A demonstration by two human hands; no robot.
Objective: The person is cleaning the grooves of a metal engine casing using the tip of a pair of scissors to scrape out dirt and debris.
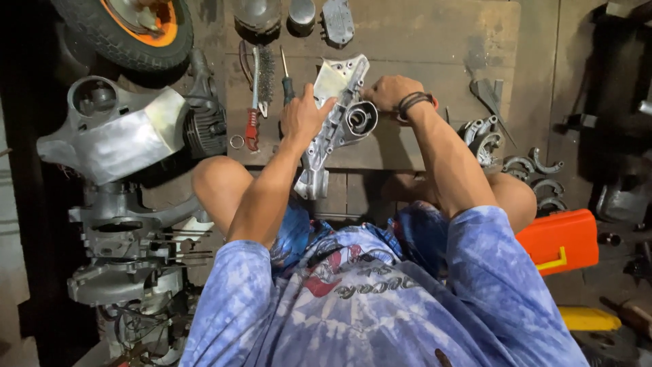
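Head view: aluminium engine casing [334, 122] is held tilted over the wooden floor [421, 41], just ahead of the knees, long axis running from upper right down toward the lap. Left hand [303, 115] is laid flat-ish on the casing's upper left face, fingers spread and pressed on, not wrapped round. Right hand [388, 92] is curled closed at the casing's upper right edge beside the round bore; whether a small tool is gripped inside it cannot be told. Casing is judged rigid cast metal, moderately heavy, edges and ribs hard, surfaces possibly oily so slippery; best taken by the thick flange rim or near the bore boss, not by thin lugs. Wire brush [263, 75], red-handled tool [252, 126] and screwdriver [286, 81] are laid on the floor just left of the casing. Tyre with orange rim [129, 27] is seen top left, scooter body shell [112, 136] left, curved metal shoes [536, 173] right, orange case [560, 239] near the right knee.
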